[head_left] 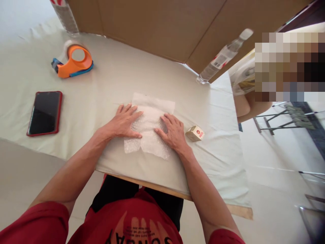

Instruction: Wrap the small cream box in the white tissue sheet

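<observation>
A sheet of bubble wrap (149, 135) lies spread on the cloth near the table's front edge. My left hand (125, 122) rests on its left side, fingers spread and palm down. On the right side of the sheet, my right hand (172, 131) lies with its fingers stretched out, also pressing down on it. Just right of that hand stands a small cream-and-gold box (195, 133) with a red mark on one face; it is apart from the sheet.
An orange tape dispenser (73, 61) sits at the back left, with a red-cased phone (45, 113) in front of it. Water bottles (220, 61) stand by the brown cardboard wall (152, 27). Another person (250, 101) is beyond the table's right side, near a folding stool (291, 117).
</observation>
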`<state>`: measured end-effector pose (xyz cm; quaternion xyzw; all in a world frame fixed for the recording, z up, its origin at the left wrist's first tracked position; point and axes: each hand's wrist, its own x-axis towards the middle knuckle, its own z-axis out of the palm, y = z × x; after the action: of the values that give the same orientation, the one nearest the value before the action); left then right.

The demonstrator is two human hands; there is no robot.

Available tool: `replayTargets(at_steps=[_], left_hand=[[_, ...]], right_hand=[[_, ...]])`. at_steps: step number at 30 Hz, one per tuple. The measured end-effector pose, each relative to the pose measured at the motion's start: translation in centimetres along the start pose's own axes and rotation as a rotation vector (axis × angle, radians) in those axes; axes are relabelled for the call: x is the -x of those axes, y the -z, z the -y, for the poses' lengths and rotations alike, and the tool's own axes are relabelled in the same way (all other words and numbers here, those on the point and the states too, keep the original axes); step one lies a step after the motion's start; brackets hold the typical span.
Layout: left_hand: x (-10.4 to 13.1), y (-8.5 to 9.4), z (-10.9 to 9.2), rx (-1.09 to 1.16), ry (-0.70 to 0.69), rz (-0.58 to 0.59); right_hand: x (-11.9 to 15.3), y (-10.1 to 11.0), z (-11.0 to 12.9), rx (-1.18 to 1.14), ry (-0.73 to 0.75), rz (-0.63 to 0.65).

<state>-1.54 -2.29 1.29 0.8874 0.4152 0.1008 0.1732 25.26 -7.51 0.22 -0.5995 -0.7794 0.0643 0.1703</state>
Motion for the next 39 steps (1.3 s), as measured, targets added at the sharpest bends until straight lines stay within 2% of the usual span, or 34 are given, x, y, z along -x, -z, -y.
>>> replayTargets(at_steps=[2,5,7,10,13,16,18,20,23,26,28,30,32,34,37,39], left_hand=[[0.0,0.4,-0.4,0.033,-0.036,-0.061],[0.2,0.6,-1.5,0.103,-0.161,-0.125],[0.3,0.3,-2.2,0.12,-0.233,-0.08],[0.5,-0.4,-2.4,0.072,-0.26,0.029],[0.5,-0.7,-2.1,0.049,-0.255,0.072],[0.4,-0.6,-2.0,0.058,-0.242,0.088],[0.3,-0.4,-2.0,0.078,-0.236,0.095],[0.2,-0.3,-2.0,0.113,-0.229,0.089],[0.0,-0.2,-1.8,0.166,-0.216,0.043],[-0.2,-0.3,-1.3,0.18,-0.201,0.005],[-0.2,-0.4,-1.0,0.174,-0.186,0.01],[-0.2,-0.5,-0.8,0.162,-0.171,0.029],[-0.3,-0.5,-0.7,0.155,-0.169,0.042],[-0.4,-0.5,-0.7,0.158,-0.178,0.044],[-0.4,-0.3,-0.5,0.185,-0.192,0.061],[-0.4,-0.2,-0.5,0.208,-0.189,0.077]], right_hand=[[0.3,-0.1,0.1,-0.012,-0.007,-0.019],[0.3,-0.3,0.3,-0.024,-0.013,-0.018],[0.2,-0.4,0.4,-0.04,-0.017,-0.013],[0.4,0.3,0.4,-0.081,-0.025,-0.031],[1.6,2.2,0.1,-0.088,-0.018,-0.139],[3.6,4.5,-1.4,-0.038,-0.089,-0.246],[5.0,5.4,-3.1,0.006,-0.198,-0.235],[5.9,5.6,-5.0,0.026,-0.314,-0.186],[6.5,5.5,-6.5,-0.057,-0.34,-0.217],[6.2,6.2,-4.7,-0.164,-0.288,-0.321],[5.6,7.1,-1.9,-0.235,-0.223,-0.352],[4.4,7.5,1.0,-0.286,-0.093,-0.334],[2.9,6.8,3.3,-0.312,0.068,-0.264],[1.3,5.3,4.5,-0.318,0.162,-0.177],[-0.4,2.4,4.1,-0.349,0.211,0.03],[-0.6,1.1,3.2,-0.412,0.187,0.078]])
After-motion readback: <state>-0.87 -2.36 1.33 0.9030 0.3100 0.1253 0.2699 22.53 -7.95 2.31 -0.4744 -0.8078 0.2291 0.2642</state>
